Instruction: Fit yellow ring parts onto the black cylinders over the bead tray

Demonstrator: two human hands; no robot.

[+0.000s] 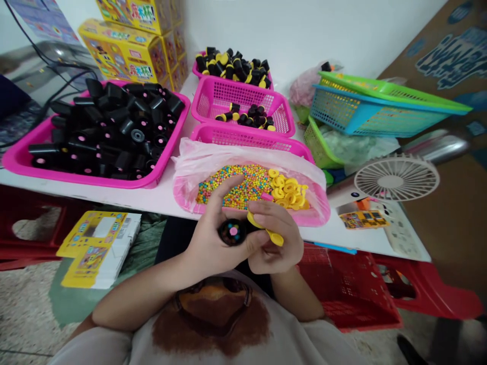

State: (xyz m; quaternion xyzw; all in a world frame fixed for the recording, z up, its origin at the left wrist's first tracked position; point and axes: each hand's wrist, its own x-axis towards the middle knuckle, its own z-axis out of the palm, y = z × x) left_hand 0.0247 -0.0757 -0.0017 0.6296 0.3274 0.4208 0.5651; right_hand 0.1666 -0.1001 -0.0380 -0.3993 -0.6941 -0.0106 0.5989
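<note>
My left hand (213, 235) is wrapped round a small black cup (233, 232), its thumb and forefinger stretched. The cup's mouth faces me; coloured beads and a pink dot show inside. Close beside it, my right hand (277, 235) pinches a yellow plastic cap (276, 238), partly hidden by the fingers. Just beyond both hands is a pink basket (319, 217) lined with a clear plastic bag. In it lie many small coloured beads (243, 182) and a heap of yellow caps (291, 192). A pink piece (267, 196) shows above my right fingers; whether I hold it is unclear.
A pink basket (160, 177) of black cups stands left. Behind are pink baskets (243, 131) with black-and-yellow capped cups. Yellow boxes (122, 50) are stacked back left. Right are a blue basket (342, 111), a fan (395, 177) and, below, a red crate (353, 289).
</note>
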